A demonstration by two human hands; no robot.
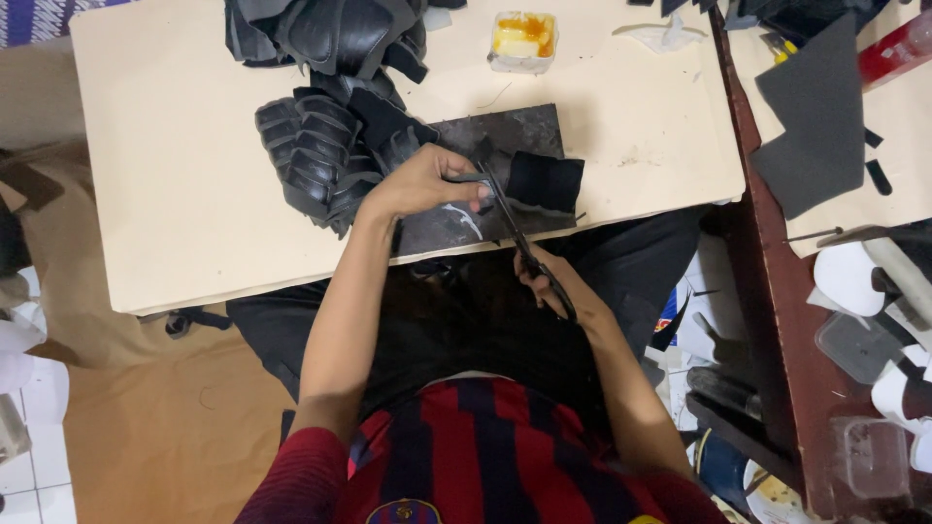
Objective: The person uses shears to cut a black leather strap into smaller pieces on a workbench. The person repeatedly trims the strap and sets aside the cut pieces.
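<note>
The left hand pinches a thin black strip between thumb and fingers, above the dark cutting mat on the beige table. The right hand grips the handles of black scissors, blades pointing at the strip. A stack of black moulded pieces lies just left of the left hand.

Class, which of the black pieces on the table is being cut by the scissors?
The small black piece at the scissors' tips, beside the left hand; the stacked piles lie untouched.
</note>
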